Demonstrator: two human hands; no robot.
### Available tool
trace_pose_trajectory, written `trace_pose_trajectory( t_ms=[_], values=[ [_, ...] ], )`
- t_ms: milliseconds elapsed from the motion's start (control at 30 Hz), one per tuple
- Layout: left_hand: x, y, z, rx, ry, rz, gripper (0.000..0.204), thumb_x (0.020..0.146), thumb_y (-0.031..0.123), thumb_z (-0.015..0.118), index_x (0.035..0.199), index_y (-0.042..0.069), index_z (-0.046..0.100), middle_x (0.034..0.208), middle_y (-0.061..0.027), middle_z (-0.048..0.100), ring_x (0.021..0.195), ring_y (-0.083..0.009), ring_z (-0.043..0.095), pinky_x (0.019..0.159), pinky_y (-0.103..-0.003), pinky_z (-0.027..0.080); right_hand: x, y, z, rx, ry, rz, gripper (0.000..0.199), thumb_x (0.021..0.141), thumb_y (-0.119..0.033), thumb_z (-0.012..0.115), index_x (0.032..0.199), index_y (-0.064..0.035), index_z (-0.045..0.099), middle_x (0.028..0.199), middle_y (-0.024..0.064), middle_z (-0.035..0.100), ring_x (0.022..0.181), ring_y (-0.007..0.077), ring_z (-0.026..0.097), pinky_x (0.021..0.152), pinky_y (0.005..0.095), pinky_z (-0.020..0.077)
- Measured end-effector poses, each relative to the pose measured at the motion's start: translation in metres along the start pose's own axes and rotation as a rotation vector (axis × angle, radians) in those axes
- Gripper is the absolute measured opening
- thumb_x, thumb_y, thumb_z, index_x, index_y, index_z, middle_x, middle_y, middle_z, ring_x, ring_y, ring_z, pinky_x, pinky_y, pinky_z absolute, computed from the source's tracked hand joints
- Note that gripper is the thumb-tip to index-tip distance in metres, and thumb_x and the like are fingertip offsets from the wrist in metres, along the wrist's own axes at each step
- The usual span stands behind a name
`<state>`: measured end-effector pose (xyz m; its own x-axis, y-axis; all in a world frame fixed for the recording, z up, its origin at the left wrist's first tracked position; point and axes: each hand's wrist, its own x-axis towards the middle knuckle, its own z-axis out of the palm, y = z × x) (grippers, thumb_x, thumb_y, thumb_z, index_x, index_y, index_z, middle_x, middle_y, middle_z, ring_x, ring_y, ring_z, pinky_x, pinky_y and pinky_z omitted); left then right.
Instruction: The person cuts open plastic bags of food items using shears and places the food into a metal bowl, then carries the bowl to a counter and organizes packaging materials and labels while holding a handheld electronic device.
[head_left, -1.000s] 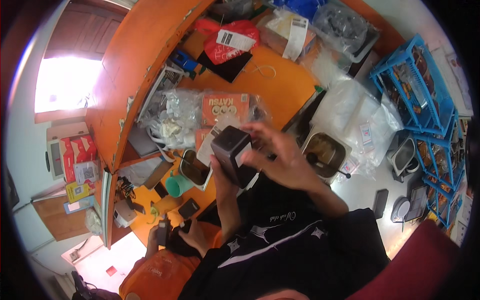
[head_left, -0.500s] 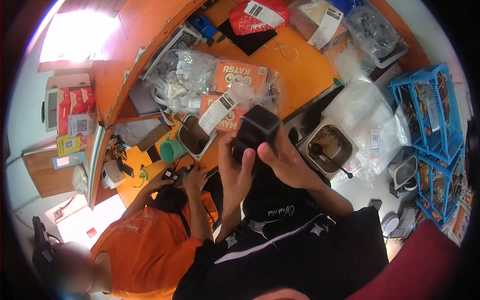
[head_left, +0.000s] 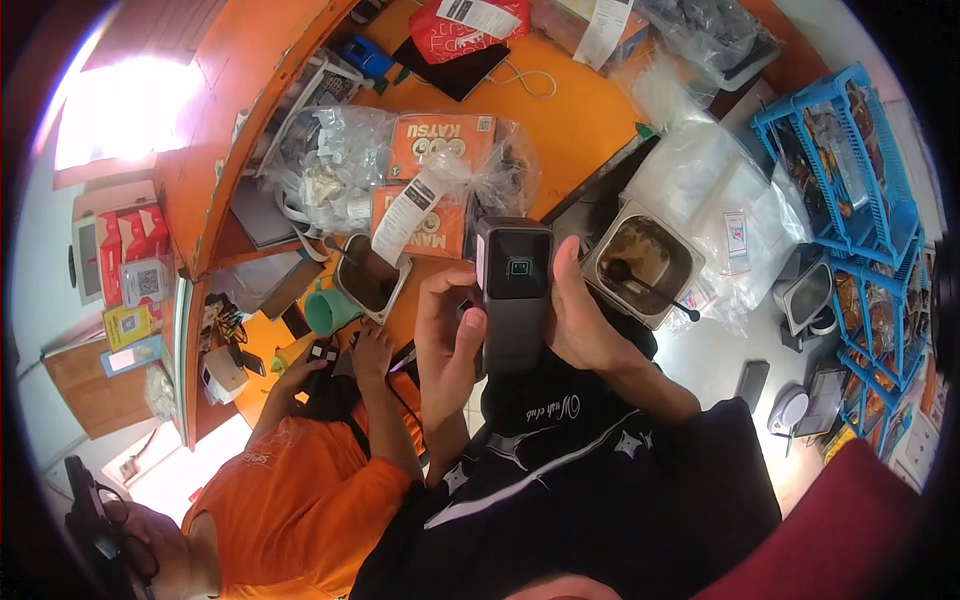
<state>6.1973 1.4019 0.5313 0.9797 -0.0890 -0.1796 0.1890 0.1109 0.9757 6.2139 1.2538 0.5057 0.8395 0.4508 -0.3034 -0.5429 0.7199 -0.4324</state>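
While I hold the dark boxy device at frame centre, left hand and right hand clamp its long sides; it looks rigid, smooth, possibly slippery.

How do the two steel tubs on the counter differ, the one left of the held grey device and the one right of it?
The left steel tub is smaller and sits on the orange counter, beside the green cup; the right steel tub is larger and sits by the clear plastic bags. The left one holds uniformly dark contents; the right one shows brown residue on bare metal. Both are rectangular with a utensil resting inside.
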Motion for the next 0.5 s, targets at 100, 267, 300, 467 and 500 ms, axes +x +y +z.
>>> trace_pose_trajectory(
  t_ms=[100, 267, 300, 467, 500],
  values=[
    [-0.002, -0.002, -0.003, -0.028, -0.037, -0.014, 0.029, 0.091, 0.007, 0.053, 0.118, 0.002, 0.043, 0.106, -0.0043, 0.047, 0.087, -0.0078, 0.044, 0.076, -0.019, 0.037, -0.002, 0.002, -0.004, 0.006, -0.038, 0.048, 0.077, 0.090, -0.067, 0.016, 0.133, -0.0066, 0.037, 0.120, 0.0059, 0.050, 0.112, 0.0145, 0.050, 0.095, 0.0323, 0.0420],
    [0.000, -0.005, 0.002, -0.076, 0.035, 0.052, 0.034, 0.090, 0.014, 0.057, 0.119, 0.002, 0.043, 0.105, -0.0049, 0.049, 0.089, -0.0107, 0.046, 0.079, -0.022, 0.038, -0.002, 0.009, -0.009, -0.146, -0.032, -0.062, 0.078, 0.089, -0.067, 0.016, 0.135, -0.0067, 0.035, 0.123, 0.0067, 0.050, 0.114, 0.0153, 0.049, 0.098, 0.0329, 0.0405],
    [0.000, -0.006, 0.000, -0.075, 0.036, 0.052, 0.034, 0.090, 0.014, 0.057, 0.119, 0.002, 0.043, 0.105, -0.0049, 0.049, 0.089, -0.0107, 0.046, 0.079, -0.022, 0.038, -0.003, 0.009, -0.009, -0.156, -0.026, -0.070, 0.078, 0.089, -0.067, 0.017, 0.135, -0.0067, 0.035, 0.123, 0.0068, 0.049, 0.114, 0.0154, 0.049, 0.098, 0.0330, 0.0402],
    [-0.002, -0.011, -0.008, -0.139, -0.108, -0.045, 0.056, 0.091, 0.027, 0.058, 0.134, -0.002, 0.036, 0.126, -0.0121, 0.049, 0.115, -0.0177, 0.047, 0.095, -0.030, 0.037, -0.002, 0.009, -0.013, -0.209, -0.070, -0.047, 0.066, 0.098, -0.054, 0.020, 0.142, -0.0048, 0.020, 0.136, 0.0085, 0.033, 0.128, 0.0163, 0.029, 0.108, 0.0315, 0.0220],
    [-0.004, -0.012, -0.008, -0.139, -0.109, -0.043, 0.056, 0.091, 0.027, 0.058, 0.134, -0.002, 0.036, 0.126, -0.0121, 0.049, 0.115, -0.0177, 0.047, 0.095, -0.030, 0.037, -0.002, 0.008, -0.013, -0.221, -0.070, -0.051, 0.066, 0.098, -0.054, 0.020, 0.142, -0.0044, 0.019, 0.136, 0.0089, 0.033, 0.128, 0.0169, 0.029, 0.108, 0.0317, 0.0216]
  ],
)
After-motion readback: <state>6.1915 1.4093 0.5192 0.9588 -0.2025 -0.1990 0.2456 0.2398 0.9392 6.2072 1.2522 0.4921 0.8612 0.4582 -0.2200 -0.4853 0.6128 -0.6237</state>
